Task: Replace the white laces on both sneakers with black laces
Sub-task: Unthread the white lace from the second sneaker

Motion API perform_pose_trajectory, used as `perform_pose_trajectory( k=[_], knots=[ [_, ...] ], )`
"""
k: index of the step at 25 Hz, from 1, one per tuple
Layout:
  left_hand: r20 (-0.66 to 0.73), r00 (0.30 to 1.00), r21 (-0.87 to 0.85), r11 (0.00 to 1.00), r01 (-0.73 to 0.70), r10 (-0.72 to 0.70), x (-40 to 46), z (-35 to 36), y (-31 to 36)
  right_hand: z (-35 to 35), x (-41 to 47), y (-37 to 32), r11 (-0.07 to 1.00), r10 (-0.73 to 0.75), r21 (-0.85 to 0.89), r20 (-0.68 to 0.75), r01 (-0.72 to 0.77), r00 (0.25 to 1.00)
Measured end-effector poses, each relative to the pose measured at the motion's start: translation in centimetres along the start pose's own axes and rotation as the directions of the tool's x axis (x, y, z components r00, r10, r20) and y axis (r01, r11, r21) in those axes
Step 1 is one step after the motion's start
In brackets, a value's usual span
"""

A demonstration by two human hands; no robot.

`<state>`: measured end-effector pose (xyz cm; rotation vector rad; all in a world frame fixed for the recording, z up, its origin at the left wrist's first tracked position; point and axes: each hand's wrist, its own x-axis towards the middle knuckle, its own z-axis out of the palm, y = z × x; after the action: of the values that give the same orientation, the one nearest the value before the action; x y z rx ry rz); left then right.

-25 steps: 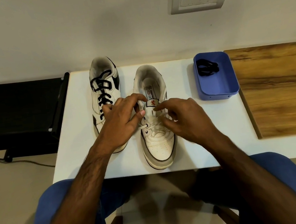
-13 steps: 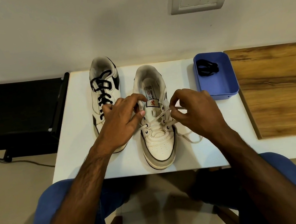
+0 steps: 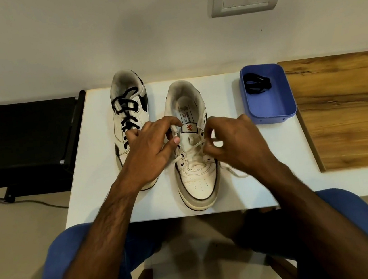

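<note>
On the white tabletop (image 3: 95, 186), the right sneaker (image 3: 194, 161) is gripped at its tongue by the curled left hand (image 3: 151, 153), while its white lace (image 3: 194, 146) is pinched by the right hand (image 3: 235, 144). The black-laced sneaker (image 3: 128, 114) stands left; a black lace (image 3: 256, 85) lies in the blue tray (image 3: 272, 109) far right.

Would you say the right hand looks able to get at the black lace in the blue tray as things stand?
Probably yes, once it lets go: the right hand is pinching the white lace, but the black lace lies uncovered in the open blue tray just beyond it, with nothing standing between.
</note>
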<state>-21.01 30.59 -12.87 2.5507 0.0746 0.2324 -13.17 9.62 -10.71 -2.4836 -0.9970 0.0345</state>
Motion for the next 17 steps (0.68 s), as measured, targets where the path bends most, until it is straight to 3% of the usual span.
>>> perform_pose_trajectory(
  k=[3,9,13,17],
  knots=[
    [0.005,1.0,0.002,1.0,-0.005,0.005,0.0,0.1,-0.1,-0.8,-0.4,0.9,0.998,0.053,0.042,-0.101,-0.048,0.993],
    [0.009,1.0,-0.008,1.0,-0.001,0.001,0.0,0.3,-0.1,2.3,-0.2,-1.6,0.986,-0.153,0.078,0.068,0.147,0.986],
    [0.006,1.0,-0.002,1.0,-0.003,0.003,0.0,0.3,-0.1,2.0,-0.1,-1.6,0.991,-0.129,0.037,0.043,0.128,0.991],
    [0.003,1.0,0.003,1.0,-0.004,0.004,0.0,0.2,-0.3,-0.5,-0.2,0.5,0.998,0.032,0.064,-0.126,-0.024,0.991]
  ],
)
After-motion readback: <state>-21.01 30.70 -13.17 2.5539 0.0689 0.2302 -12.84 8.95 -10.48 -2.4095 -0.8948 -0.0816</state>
